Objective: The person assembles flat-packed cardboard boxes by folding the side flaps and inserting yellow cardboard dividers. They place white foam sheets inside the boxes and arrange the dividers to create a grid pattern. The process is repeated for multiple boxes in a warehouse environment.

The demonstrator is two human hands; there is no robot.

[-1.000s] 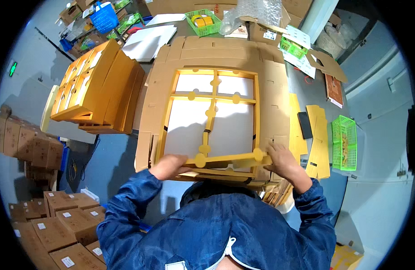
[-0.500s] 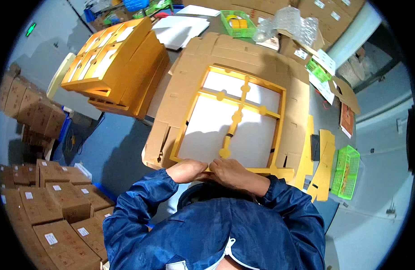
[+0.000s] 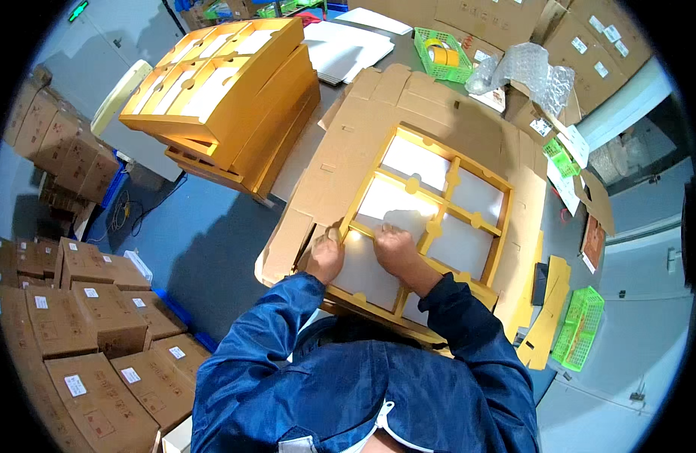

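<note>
A shallow yellow cardboard tray (image 3: 506,226) with a white bottom lies in front of me, parted into cells by yellow divider strips (image 3: 452,181) with rounded tabs. My left hand (image 3: 327,257) is closed over the tray's left wall, beside one end of a crosswise divider. That divider (image 3: 361,229) runs to my right hand (image 3: 397,249), which is closed on it inside the tray. My fingers partly hide the strip. The tray's near edge is partly covered by my right forearm.
Flattened brown cardboard (image 3: 317,192) lies under the tray. Divided yellow trays (image 3: 234,121) are stacked at the left. Yellow cardboard strips (image 3: 548,309) and a green basket (image 3: 579,328) sit at the right. Another green basket (image 3: 461,73) holds tape rolls. Brown cartons (image 3: 98,392) fill the lower left.
My hands have moved apart from the tray's near edge, the left to the left wall, the right inside. A second crosswise divider now spans the tray's nearer part. The view has shifted.
</note>
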